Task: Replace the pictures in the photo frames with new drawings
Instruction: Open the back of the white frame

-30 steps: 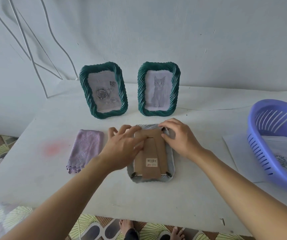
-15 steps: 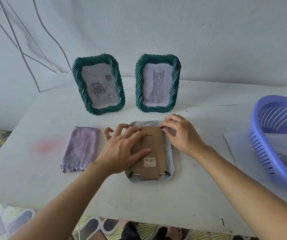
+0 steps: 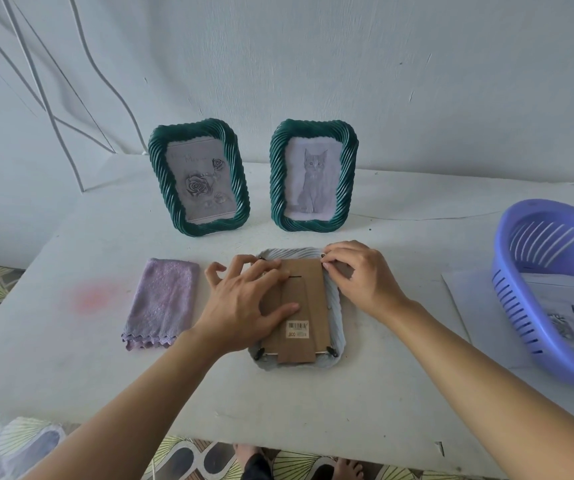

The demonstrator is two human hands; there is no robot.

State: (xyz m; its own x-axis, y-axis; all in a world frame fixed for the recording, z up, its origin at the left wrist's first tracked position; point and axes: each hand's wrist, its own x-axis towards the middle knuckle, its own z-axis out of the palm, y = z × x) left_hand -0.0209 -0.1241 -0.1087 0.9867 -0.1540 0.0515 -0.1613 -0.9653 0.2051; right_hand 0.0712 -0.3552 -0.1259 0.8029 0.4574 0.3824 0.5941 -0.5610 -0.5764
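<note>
A pale grey frame [image 3: 292, 252] lies face down at the table's middle, its brown cardboard back [image 3: 311, 299] up, with black clips at the corners. My left hand [image 3: 244, 299] rests flat on the back's left side, fingers spread, fingertips near the upper left clip. My right hand [image 3: 361, 278] has its fingertips pinched at the upper right corner clip. Behind stand two green frames: one holds a rose drawing [image 3: 198, 176], the other a cat drawing [image 3: 314, 176].
A folded purple cloth [image 3: 162, 303] lies left of the face-down frame. At the right edge a purple plastic basket [image 3: 555, 282] holds drawings and sits on paper sheets [image 3: 469, 306]. White cables run down the wall at left. Feet show below the table's front edge.
Both hands stay on the face-down frame. My left fingers have spread toward the upper left corner; my right fingertips remain at the upper right corner.
</note>
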